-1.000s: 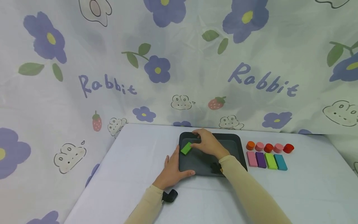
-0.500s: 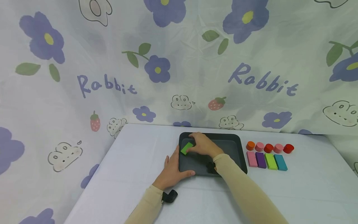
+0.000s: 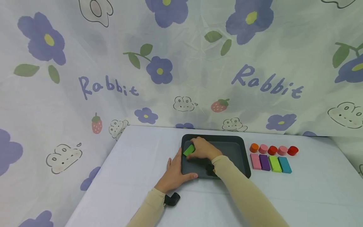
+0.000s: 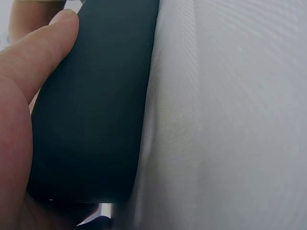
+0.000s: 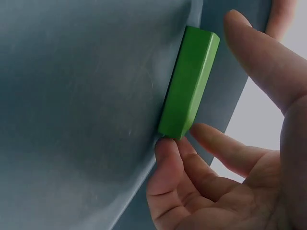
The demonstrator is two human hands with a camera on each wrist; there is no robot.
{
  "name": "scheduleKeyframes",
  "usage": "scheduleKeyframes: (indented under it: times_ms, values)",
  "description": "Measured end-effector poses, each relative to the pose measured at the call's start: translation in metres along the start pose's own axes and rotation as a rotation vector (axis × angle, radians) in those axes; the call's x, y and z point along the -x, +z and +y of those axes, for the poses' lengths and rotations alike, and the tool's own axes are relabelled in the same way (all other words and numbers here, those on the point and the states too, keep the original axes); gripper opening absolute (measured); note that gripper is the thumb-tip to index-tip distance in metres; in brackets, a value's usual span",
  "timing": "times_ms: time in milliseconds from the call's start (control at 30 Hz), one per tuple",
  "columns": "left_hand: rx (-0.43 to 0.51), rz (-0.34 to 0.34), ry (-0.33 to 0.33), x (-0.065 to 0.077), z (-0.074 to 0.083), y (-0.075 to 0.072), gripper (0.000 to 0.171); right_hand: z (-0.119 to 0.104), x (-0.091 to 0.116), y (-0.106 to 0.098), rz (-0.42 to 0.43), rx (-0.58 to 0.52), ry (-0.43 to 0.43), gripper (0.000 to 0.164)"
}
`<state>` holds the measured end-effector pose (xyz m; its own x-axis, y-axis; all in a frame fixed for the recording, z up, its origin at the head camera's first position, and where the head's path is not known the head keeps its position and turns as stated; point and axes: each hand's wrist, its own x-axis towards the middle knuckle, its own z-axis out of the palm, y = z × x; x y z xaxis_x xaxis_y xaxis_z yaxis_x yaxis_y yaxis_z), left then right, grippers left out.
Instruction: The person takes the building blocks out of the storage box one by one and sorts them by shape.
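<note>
A dark grey tray (image 3: 229, 157) lies on the table. Flat in its left part rests a bright green block (image 3: 188, 150), long and rectangular. My right hand (image 3: 204, 148) reaches over it. In the right wrist view, bent fingertips (image 5: 168, 146) touch one end of the green block (image 5: 189, 81), while the thumb (image 5: 259, 52) stays slightly apart from its other end. My left hand (image 3: 173, 173) rests against the tray's near left corner. Its straight fingers lie along the left side, and in the left wrist view the thumb (image 4: 48, 45) lies over the tray's wall (image 4: 96, 105).
Right of the tray stands a row of orange, pink and red round pieces, among them a red one (image 3: 293, 150). In front lies a row of flat blocks: pink (image 3: 255, 161), purple (image 3: 264, 162), lime (image 3: 275, 163) and blue (image 3: 285, 165). A printed curtain (image 3: 181, 63) hangs behind.
My right hand has moved left and slightly nearer, its fingers and thumb coming in about the green block's ends. My left hand and the tray have not moved.
</note>
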<state>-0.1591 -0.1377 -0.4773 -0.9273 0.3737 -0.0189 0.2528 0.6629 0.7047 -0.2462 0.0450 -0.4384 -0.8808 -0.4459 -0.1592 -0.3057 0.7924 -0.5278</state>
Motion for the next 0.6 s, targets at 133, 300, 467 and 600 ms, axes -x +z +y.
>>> scheduleKeyframes:
  times_ms: [133, 300, 467, 600]
  values:
    - [0.013, 0.000, 0.002, 0.0000, 0.0004, -0.0006, 0.123, -0.0024, -0.0007, 0.0018, 0.001, 0.021, 0.007, 0.078]
    - [0.021, -0.004, -0.001, 0.0001, 0.0011, -0.0015, 0.123, -0.0038, -0.0031, 0.0058, 0.017, 0.047, 0.024, 0.079]
    - [0.020, -0.003, -0.005, -0.0002, 0.0010, -0.0014, 0.124, -0.0060, -0.0050, 0.0079, 0.036, 0.082, 0.046, 0.083]
    - [0.011, -0.006, -0.014, -0.0007, 0.0008, -0.0006, 0.124, -0.0069, -0.0050, 0.0085, 0.051, 0.128, 0.064, 0.082]
